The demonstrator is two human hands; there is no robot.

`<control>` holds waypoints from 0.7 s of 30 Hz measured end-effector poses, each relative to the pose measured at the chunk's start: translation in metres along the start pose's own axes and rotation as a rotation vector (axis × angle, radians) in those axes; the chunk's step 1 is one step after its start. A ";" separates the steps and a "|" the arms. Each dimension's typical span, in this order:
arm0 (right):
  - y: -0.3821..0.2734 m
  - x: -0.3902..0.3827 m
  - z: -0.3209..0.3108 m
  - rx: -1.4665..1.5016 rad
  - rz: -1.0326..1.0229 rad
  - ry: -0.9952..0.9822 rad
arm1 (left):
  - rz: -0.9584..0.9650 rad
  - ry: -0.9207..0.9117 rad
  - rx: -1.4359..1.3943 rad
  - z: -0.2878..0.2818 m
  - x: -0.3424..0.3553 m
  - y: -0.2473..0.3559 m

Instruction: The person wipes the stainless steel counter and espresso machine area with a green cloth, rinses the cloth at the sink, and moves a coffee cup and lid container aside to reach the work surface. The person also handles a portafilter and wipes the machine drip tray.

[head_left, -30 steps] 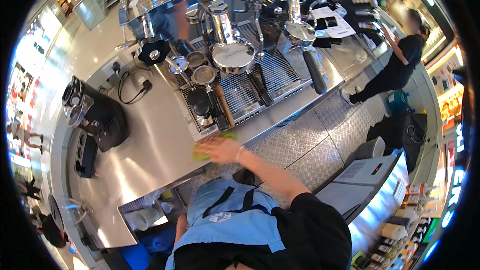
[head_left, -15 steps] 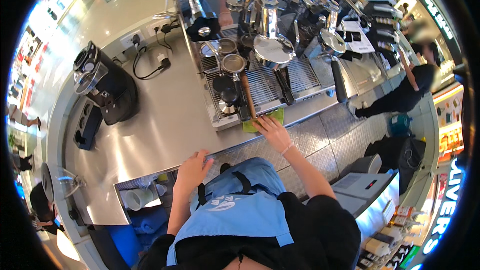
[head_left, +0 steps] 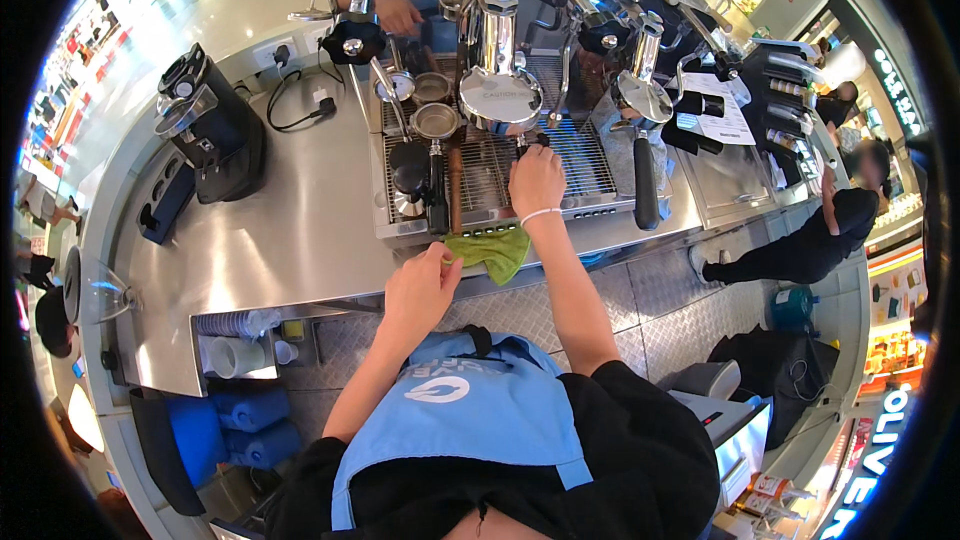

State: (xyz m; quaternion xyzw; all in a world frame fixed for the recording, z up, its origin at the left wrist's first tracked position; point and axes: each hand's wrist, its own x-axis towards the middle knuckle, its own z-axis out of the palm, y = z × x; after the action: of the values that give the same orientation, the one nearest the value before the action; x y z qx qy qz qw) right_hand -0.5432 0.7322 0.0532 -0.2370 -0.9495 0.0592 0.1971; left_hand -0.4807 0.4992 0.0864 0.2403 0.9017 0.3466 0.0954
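Observation:
The chrome espresso machine (head_left: 500, 40) stands in front of me. My right hand (head_left: 538, 180) is closed round the black handle of the portafilter (head_left: 523, 143) under its middle group; the fingers cover most of that handle. My left hand (head_left: 418, 290) is at the counter's front edge, its fingertips pinched on the left end of a green cloth (head_left: 495, 255). The cloth hangs over the front of the drip tray (head_left: 485, 195). Left on the tray lie a loose portafilter (head_left: 437, 125) with a black handle, a wooden-handled tool (head_left: 456, 190) and a black-knobbed tamper (head_left: 410, 178).
A black grinder-like appliance (head_left: 215, 135) and a dark holder (head_left: 167, 202) stand on the steel counter (head_left: 300, 210) at left. Another portafilter (head_left: 645, 175) juts from the right group. Cups (head_left: 237, 355) sit on a shelf below left. A person (head_left: 830, 215) stands at right.
My right hand has moved from the cloth up to the middle portafilter's handle. My left hand has moved up and right to the cloth, which now hangs further over the edge. The view has shifted.

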 end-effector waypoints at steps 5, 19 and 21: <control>0.010 -0.001 -0.016 0.242 0.044 -0.078 | -0.019 -0.021 -0.111 0.021 0.003 0.009; 0.004 -0.097 -0.064 0.769 0.032 -0.217 | -0.241 -0.369 -0.990 0.045 0.007 0.033; -0.010 -0.119 -0.063 0.905 0.048 -0.204 | -0.402 -0.407 -1.081 0.045 0.005 0.038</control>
State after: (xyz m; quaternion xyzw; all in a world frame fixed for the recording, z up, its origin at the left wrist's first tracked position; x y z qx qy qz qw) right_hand -0.4257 0.6686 0.0722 -0.1419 -0.8369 0.4951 0.1850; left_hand -0.4555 0.5524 0.0788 0.0446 0.5896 0.6775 0.4375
